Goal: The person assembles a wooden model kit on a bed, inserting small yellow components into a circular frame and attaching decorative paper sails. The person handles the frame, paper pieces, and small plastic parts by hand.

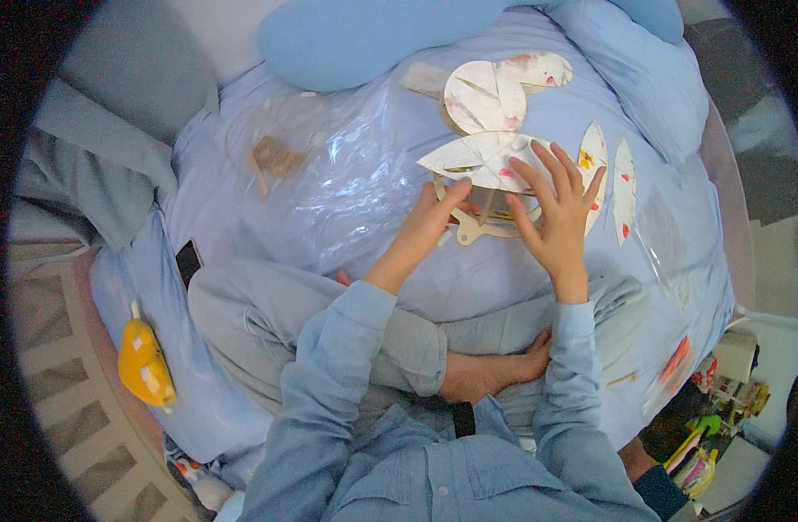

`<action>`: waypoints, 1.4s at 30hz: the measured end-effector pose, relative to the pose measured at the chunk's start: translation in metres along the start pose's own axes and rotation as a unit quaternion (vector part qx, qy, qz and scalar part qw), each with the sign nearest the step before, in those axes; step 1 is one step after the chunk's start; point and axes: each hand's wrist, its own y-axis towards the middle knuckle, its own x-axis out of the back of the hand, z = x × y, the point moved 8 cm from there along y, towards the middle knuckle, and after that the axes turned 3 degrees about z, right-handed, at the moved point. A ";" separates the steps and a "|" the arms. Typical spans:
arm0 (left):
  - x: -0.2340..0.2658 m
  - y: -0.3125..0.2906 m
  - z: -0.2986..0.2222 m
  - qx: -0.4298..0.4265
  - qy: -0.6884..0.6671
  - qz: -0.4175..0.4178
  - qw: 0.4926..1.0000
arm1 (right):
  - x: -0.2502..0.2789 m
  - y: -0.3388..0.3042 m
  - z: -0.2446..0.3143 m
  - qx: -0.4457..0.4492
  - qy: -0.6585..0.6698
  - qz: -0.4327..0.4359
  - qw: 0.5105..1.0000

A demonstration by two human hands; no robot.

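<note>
White pointed panel (468,157), upper part of the picture, right of centre, just above a tan piece (470,234).
Nearest, the left hand (422,224) is at the tan piece's left side; whether it pinches cannot be told. The right hand (557,215) is spread, fingertips by the panel's right half. Light, even pressure appears advisable, sparing the thin tips. Farther up, a rounded white piece (507,109) adjoins the panel.

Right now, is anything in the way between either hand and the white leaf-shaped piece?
Nothing visible. The right hand has its fingers over the right end of the white leaf-shaped piece; the left hand is close by its near edge. The round white piece lies beyond, on the far side.
</note>
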 end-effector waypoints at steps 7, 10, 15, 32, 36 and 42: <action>-0.007 -0.008 -0.018 -0.037 -0.023 0.021 0.999 | -0.008 0.007 0.021 0.033 0.010 0.021 0.999; 0.000 -0.002 -0.003 -0.041 -0.031 -0.004 0.999 | -0.014 0.010 0.028 0.048 0.021 0.024 0.998; 0.001 0.003 0.008 -0.030 -0.092 -0.002 0.995 | -0.019 0.008 0.031 0.061 0.015 0.021 0.998; -0.007 -0.003 -0.015 -0.040 -0.066 0.004 0.997 | -0.019 0.004 0.034 0.039 -0.017 -0.008 0.999; 0.003 -0.004 -0.004 0.012 -0.047 -0.069 0.996 | -0.018 0.006 0.035 0.049 -0.019 -0.002 0.999; 0.015 -0.043 -0.050 -0.201 0.340 -0.379 0.837 | -0.020 0.005 0.028 0.045 -0.007 -0.009 0.999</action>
